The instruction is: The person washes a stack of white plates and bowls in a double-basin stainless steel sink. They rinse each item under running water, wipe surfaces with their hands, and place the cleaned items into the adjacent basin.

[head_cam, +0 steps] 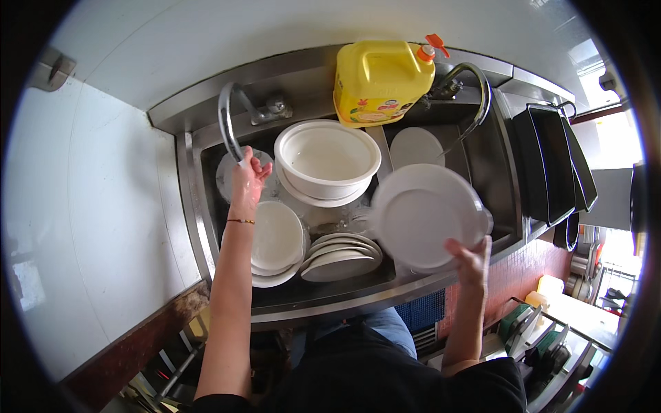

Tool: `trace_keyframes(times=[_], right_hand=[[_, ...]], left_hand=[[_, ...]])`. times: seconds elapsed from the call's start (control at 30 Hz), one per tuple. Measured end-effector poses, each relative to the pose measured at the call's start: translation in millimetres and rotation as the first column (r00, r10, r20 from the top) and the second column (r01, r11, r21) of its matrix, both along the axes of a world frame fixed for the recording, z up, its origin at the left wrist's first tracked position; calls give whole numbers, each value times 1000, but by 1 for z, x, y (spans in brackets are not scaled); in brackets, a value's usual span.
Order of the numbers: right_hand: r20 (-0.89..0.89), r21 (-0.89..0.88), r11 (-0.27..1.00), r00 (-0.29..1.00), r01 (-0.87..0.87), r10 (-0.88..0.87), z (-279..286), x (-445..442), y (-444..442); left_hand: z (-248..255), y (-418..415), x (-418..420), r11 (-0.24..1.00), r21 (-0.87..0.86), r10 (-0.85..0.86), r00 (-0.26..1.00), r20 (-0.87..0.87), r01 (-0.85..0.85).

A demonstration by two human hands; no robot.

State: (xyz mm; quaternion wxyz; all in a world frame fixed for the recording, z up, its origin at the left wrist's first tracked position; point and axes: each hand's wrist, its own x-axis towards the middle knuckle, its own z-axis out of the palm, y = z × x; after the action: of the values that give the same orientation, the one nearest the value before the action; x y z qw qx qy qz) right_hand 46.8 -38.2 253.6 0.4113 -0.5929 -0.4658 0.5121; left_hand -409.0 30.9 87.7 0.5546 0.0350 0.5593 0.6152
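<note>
My left hand is wet and right at the end of the left faucet spout. Its fingers are loosely bent and apart, with nothing seen in them. My right hand grips the near rim of a large white plate, held over the sink divider and blurred by motion. A second rim shows at the plate's right edge; whether it is a separate plate I cannot tell. In the left basin stand a deep white bowl, stacked white bowls and several tilted white plates.
A yellow detergent jug with an orange pump stands behind the divider. In the right basin lies a round white plate below the right faucet. Black trays lean at the right. A white wall bounds the left side.
</note>
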Motion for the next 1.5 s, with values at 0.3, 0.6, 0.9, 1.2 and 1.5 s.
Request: trace_keyframes(times=[0.3,0.6,0.9,1.2,1.5], right_hand=[[799,146,978,566,148,-205,-129,132,69],[969,46,975,246,-218,9,-317,219,163],[996,64,991,62,-117,-57,-389,224,227],[987,148,987,76,-59,-144,-431,191,267],[999,-11,972,29,-234,18,-436,199,291]], left_hand=[[-4,12,-6,986,-64,-165,861,-481,153],[22,12,10,956,-26,-239,721,-650,293],[33,12,26,952,-176,-304,723,-620,249],[23,14,31,970,-178,-236,802,-549,164],[22,12,31,948,-280,-257,879,-402,149]])
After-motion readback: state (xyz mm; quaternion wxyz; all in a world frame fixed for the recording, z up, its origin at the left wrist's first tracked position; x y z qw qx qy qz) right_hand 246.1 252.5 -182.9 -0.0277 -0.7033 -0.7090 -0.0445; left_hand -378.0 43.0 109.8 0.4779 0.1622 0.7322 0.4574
